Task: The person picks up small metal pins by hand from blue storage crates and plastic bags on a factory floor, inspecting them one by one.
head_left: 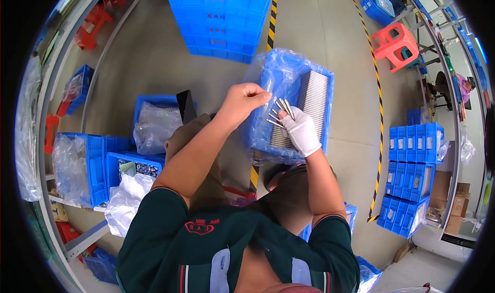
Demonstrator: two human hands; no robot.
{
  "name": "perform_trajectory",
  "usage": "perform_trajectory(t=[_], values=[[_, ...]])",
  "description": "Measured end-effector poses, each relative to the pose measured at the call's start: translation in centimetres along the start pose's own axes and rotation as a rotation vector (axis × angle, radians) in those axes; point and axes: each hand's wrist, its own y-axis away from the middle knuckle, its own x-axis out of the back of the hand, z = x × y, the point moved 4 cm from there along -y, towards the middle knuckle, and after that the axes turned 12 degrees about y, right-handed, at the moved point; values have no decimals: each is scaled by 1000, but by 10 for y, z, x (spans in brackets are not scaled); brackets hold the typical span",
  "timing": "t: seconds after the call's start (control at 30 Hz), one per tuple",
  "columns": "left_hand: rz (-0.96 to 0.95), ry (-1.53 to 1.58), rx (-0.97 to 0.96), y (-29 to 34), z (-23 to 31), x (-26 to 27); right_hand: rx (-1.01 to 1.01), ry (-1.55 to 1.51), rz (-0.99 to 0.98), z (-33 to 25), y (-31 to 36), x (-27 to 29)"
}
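My right hand [301, 132], in a white glove with a bare fingertip showing, is closed round several thin metal rods [281, 107] that fan out from its fingers. Bare and to its left, my left hand [243, 103] has thumb and fingertips pinched together. Whether anything small sits in that pinch I cannot make out. Both hands are over a blue crate [330, 94] with a clear plastic liner [281, 61]. Inside it, along the right side, many like metal rods [313, 94] lie in a tight row; more show beneath my right hand.
Ahead stands a tall stack of blue crates [219, 20]. To the left, a blue bin of small metal parts [144, 168] and a plastic-covered crate [157, 123] sit close to my leg. On the right are stacked blue crates [412, 172] and a red stool [396, 45].
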Motion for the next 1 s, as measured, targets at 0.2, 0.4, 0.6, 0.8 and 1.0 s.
perform_trajectory(t=[0.2, 0.4, 0.6, 0.8, 1.0], values=[[-70, -9, 163, 3, 3, -5, -66, -164, -155, -1, 10, -6], [-116, -57, 160, 3, 2, -3, -70, -114, -127, 0, 8, -3], [-93, -157, 23, 4, 2, -5, -33, -11, 7, 2, 6, -5], [-49, 51, 139, 4, -11, 0, -54, -82, 14, 1, 7, -10], [-48, -341, -137, 7, -1, -3, 25, 73, 68, 2, 4, -11]])
